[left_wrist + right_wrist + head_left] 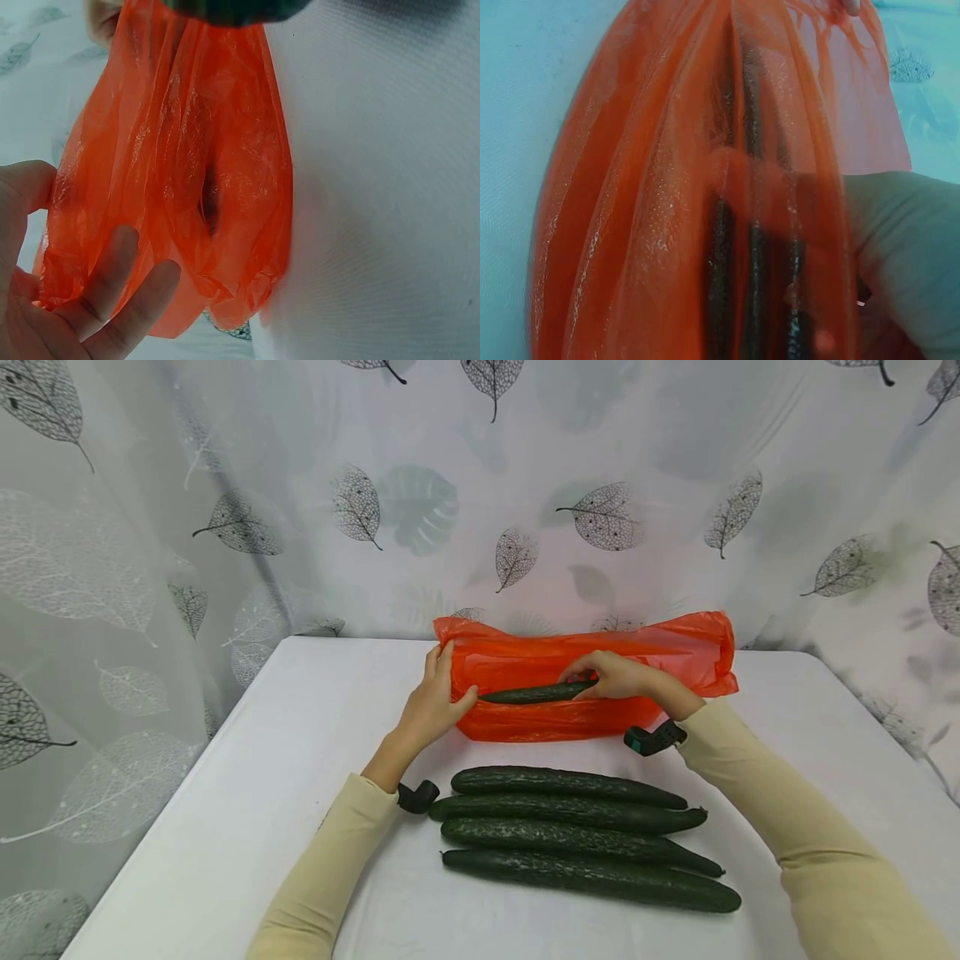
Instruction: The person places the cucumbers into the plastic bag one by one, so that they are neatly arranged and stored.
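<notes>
An orange-red plastic bag (517, 727) lies on its side at the back of the table, mouth facing up. A dark green cucumber (534, 694) lies in its mouth. My right hand (617, 677) reaches into the bag and grips this cucumber near its right end; in the right wrist view the fingers show dimly through the film. At the bag's left end, my left hand (435, 697) holds the rim, thumb apart from the fingers. In the left wrist view, extended fingers (142, 300) lie against the film. Several cucumbers (570, 814) lie side by side in front of the bag.
A white table (225, 827) carries everything. Behind and to the left hangs a leaf-printed curtain (420, 593), close to the bag's far side. Black straps with small devices (654, 739) sit at both wrists.
</notes>
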A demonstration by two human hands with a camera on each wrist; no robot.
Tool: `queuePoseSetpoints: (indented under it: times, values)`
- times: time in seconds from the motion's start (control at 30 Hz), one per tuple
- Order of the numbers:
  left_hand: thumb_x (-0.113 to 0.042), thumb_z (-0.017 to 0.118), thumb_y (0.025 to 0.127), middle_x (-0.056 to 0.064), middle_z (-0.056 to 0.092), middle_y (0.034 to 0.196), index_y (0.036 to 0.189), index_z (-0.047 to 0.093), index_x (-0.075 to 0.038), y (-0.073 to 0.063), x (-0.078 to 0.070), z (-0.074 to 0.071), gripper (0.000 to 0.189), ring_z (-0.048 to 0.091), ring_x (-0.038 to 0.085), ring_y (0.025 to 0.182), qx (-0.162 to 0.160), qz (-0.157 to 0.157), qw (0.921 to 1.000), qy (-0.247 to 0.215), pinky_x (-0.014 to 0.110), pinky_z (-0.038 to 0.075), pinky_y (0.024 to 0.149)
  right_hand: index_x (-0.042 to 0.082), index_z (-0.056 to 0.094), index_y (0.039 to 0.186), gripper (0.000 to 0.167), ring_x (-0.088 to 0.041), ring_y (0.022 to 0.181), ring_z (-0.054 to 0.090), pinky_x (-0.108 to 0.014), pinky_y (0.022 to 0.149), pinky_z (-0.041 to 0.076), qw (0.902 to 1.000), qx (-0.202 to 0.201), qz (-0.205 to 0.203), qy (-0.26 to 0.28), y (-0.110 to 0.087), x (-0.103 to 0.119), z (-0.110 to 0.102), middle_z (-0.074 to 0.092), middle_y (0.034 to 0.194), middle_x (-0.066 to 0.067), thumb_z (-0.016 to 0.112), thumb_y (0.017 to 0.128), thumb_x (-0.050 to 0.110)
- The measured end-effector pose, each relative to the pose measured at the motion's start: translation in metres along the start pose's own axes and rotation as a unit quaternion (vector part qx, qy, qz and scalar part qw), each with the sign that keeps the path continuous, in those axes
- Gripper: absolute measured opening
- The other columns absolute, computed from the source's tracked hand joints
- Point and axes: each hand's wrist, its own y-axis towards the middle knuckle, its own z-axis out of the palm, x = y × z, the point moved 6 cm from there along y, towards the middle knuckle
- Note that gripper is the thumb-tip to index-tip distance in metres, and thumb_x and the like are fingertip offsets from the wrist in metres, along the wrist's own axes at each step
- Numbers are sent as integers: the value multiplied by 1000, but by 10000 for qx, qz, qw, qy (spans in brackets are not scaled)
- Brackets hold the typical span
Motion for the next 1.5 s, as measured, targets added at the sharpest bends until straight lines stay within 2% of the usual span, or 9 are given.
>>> queuePoseSetpoints:
  times: [0.13, 0.37, 0.53, 0.7, 0.9, 1.1, 1.27, 1.5]
  values:
    - [-25, 60, 93, 20, 20, 153, 153, 15, 2, 0, 0, -1, 79, 61, 35, 75, -17, -8, 10000, 10, 45, 55, 69, -2, 67, 118, 33, -33, 104, 60, -50, 93, 48, 9998, 135, 46, 110, 1, -1, 1, 66, 118, -18, 70, 87, 9]
    - [-27, 59, 93, 21, 21, 153, 153, 15, 2, -1, 0, 0, 80, 58, 32, 67, -22, 24, 10000, 58, 42, 54, 64, -3, 64, 123, 31, -27, 101, 60, -46, 92, 49, 9961, 704, 180, 497, 2, -8, 15, 65, 118, -16, 60, 92, 0]
    - [-26, 59, 93, 21, 21, 153, 153, 15, 2, -2, -3, 0, 80, 55, 29, 59, -47, 78, 9999, 62, 39, 52, 58, -5, 62, 125, 34, -28, 102, 59, -47, 94, 48, 9940, 791, 293, 702, 1, -15, 22, 64, 119, -17, 54, 92, -5]
    - [-25, 59, 93, 21, 21, 153, 153, 15, 2, -3, -5, 0, 79, 55, 29, 59, -52, 92, 9999, 53, 40, 51, 58, -4, 62, 125, 33, -29, 105, 59, -48, 96, 47, 9936, 818, 394, 670, 0, -20, 27, 64, 119, -16, 56, 93, -1]
    - [-27, 58, 93, 21, 21, 153, 153, 16, 2, -3, -5, 0, 79, 56, 31, 63, -35, 85, 9999, 79, 42, 53, 61, -3, 62, 126, 33, -28, 104, 58, -50, 96, 46, 9944, 743, 433, 611, -2, -21, 28, 65, 118, -15, 58, 94, 4]
    - [-26, 58, 93, 20, 21, 153, 153, 16, 2, -3, -6, 1, 79, 54, 28, 59, -42, 95, 9999, 78, 40, 51, 58, -3, 62, 125, 33, -29, 104, 58, -50, 97, 46, 9942, 616, 532, 701, -5, -22, 29, 64, 119, -16, 60, 93, 4]
    - [-29, 57, 93, 20, 21, 154, 153, 15, 1, -3, -6, 2, 79, 54, 27, 59, -23, 81, 9999, 124, 39, 52, 58, -3, 63, 124, 32, -31, 106, 58, -49, 96, 46, 9941, 518, 461, 833, -8, -22, 28, 64, 120, -17, 60, 93, 5]
    - [-28, 58, 93, 20, 21, 154, 154, 16, -2, -3, -6, 1, 78, 52, 26, 56, -58, 106, 9999, 81, 36, 49, 55, -3, 64, 122, 33, -26, 100, 62, -46, 93, 49, 9955, 88, 265, 910, -9, -21, 19, 67, 114, -13, 65, 92, 11]
